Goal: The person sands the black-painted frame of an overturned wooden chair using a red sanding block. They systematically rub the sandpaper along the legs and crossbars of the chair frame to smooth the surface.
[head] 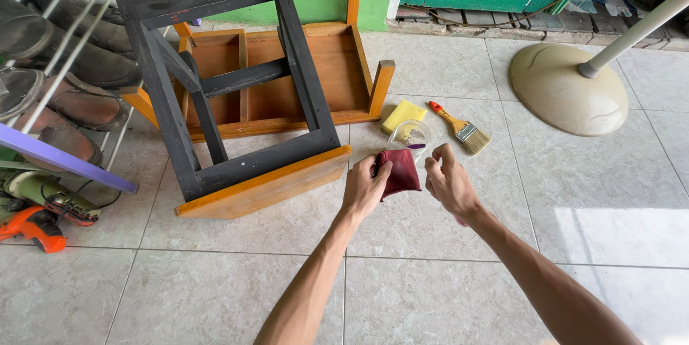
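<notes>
Two bare hands meet over a tiled floor (445, 287), working a dark red cloth (399, 173) between them. The left hand (364, 188) has its grip closed on the cloth's near edge, thumb on top and fingers curled beneath, so the fabric hangs pinched against the palm. The right hand (449, 181), just beside it, shows a loosely curled grip with thumb and forefinger drawn together near the cloth's right edge; whether those fingertips actually pinch the fabric cannot be told.

Just beyond the two hands stands a small clear plastic cup (409, 134), with a yellow sponge (402, 114) touching its far side. A paintbrush (460, 127) with an orange handle lies on the tiles beyond the right hand, bristles pointing away to the right. To the left of the left hand, a black-painted wooden stool (215, 79) lies tipped over, resting against an upturned orange-brown wooden stool (316, 72). Farther left, a rack (68, 162) holds shoes, with an orange power tool (36, 226) below it. Well off to the right sits the round base of a fan stand (567, 90).
</notes>
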